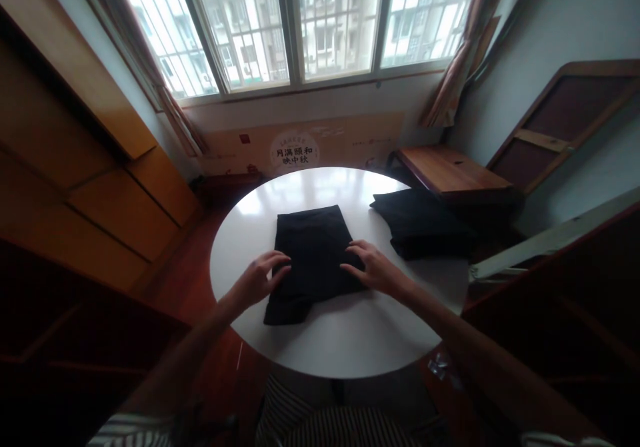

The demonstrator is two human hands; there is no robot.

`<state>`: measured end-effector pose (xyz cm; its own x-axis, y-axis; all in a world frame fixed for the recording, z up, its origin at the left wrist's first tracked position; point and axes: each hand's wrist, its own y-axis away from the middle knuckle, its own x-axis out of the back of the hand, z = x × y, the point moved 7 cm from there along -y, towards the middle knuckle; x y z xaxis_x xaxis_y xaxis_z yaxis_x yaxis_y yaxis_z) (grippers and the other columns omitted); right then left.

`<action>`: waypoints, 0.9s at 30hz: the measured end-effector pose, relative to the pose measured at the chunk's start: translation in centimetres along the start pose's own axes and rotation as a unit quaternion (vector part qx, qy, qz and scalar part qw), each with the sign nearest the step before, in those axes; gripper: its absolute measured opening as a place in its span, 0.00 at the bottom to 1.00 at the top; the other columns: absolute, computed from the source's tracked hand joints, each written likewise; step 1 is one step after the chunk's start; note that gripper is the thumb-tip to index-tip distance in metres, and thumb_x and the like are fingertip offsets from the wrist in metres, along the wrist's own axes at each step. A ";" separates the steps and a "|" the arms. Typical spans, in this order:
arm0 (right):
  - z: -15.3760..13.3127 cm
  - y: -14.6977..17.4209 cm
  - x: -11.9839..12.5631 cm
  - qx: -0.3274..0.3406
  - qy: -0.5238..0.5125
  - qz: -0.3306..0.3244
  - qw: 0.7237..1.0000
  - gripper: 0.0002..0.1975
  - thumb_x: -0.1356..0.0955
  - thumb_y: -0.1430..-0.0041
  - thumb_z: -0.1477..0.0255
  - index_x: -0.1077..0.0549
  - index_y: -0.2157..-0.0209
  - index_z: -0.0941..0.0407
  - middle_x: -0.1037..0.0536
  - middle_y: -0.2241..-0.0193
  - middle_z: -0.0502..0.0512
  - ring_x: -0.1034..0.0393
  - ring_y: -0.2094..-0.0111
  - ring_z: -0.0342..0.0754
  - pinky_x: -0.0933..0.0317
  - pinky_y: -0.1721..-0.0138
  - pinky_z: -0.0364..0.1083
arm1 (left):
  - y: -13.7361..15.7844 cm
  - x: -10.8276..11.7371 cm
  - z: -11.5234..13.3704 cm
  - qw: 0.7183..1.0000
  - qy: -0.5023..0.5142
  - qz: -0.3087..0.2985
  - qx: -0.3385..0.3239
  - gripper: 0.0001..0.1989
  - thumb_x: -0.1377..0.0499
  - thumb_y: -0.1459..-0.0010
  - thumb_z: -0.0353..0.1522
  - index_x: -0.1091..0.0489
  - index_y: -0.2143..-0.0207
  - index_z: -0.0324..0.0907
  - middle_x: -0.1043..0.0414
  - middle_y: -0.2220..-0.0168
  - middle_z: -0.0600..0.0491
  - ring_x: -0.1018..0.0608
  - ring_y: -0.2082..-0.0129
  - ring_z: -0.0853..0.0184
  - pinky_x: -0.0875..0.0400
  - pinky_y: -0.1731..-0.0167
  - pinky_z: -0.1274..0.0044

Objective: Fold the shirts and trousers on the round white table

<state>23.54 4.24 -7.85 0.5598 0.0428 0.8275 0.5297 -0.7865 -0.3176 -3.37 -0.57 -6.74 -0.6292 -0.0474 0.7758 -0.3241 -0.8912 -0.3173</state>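
Observation:
A black garment (316, 250), shaped like a pair of shorts, lies spread on the round white table (345, 357). My left hand (260, 277) rests at its left edge, thumb and fingers apart and curved over the cloth. At the right edge is my right hand (370, 265), also open, its fingertips on or just above the fabric. Whether either hand presses on the cloth is hard to tell. To the right, a second pile of black cloth (425, 224) lies folded near the table's edge, apart from both hands.
Beyond the table stands a wooden bench or low table (450, 167) at the right. A framed panel (565, 127) leans on the right wall. Wooden cabinets (75, 167) line the left. A printed banner (345, 137) is under the barred window (335, 20).

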 end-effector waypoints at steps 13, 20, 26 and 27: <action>-4.0 4.0 -2.0 0.212 0.199 -0.045 0.956 0.19 0.37 0.41 0.83 0.25 0.49 0.62 0.24 0.48 0.66 0.32 0.45 0.58 0.38 0.42 0.59 | 3.3 -1.0 4.1 0.946 -0.195 -0.069 -0.250 0.18 0.50 0.34 0.23 0.30 0.46 0.39 0.24 0.51 0.45 0.22 0.53 0.62 0.22 0.53 0.67; -5.7 3.8 -0.2 0.241 0.174 0.004 0.955 0.19 0.40 0.40 0.86 0.25 0.53 0.61 0.21 0.57 0.64 0.27 0.54 0.54 0.34 0.47 0.56 | 2.7 3.0 4.9 0.954 -0.188 0.018 -0.233 0.19 0.51 0.34 0.23 0.33 0.43 0.41 0.24 0.50 0.45 0.22 0.54 0.64 0.22 0.55 0.68; -6.7 4.1 0.5 0.257 0.176 0.013 0.950 0.18 0.42 0.38 0.85 0.26 0.53 0.61 0.22 0.56 0.63 0.29 0.52 0.54 0.37 0.46 0.57 | 3.9 3.9 4.7 0.939 -0.240 0.003 -0.246 0.17 0.50 0.33 0.23 0.30 0.47 0.41 0.23 0.53 0.45 0.21 0.59 0.65 0.24 0.58 0.70; -6.8 4.3 0.2 0.261 0.173 0.000 0.950 0.18 0.41 0.38 0.85 0.26 0.53 0.61 0.22 0.56 0.63 0.29 0.52 0.54 0.37 0.45 0.57 | 4.4 3.6 4.6 0.938 -0.238 -0.007 -0.254 0.17 0.50 0.34 0.23 0.30 0.47 0.41 0.22 0.53 0.46 0.21 0.59 0.65 0.24 0.59 0.70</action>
<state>21.65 -3.31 -5.91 0.3656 -0.2330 0.9011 0.8234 -0.3704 -0.4298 -3.84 -6.68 -2.83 -0.2756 -0.3412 0.8987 -0.6997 -0.5699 -0.4309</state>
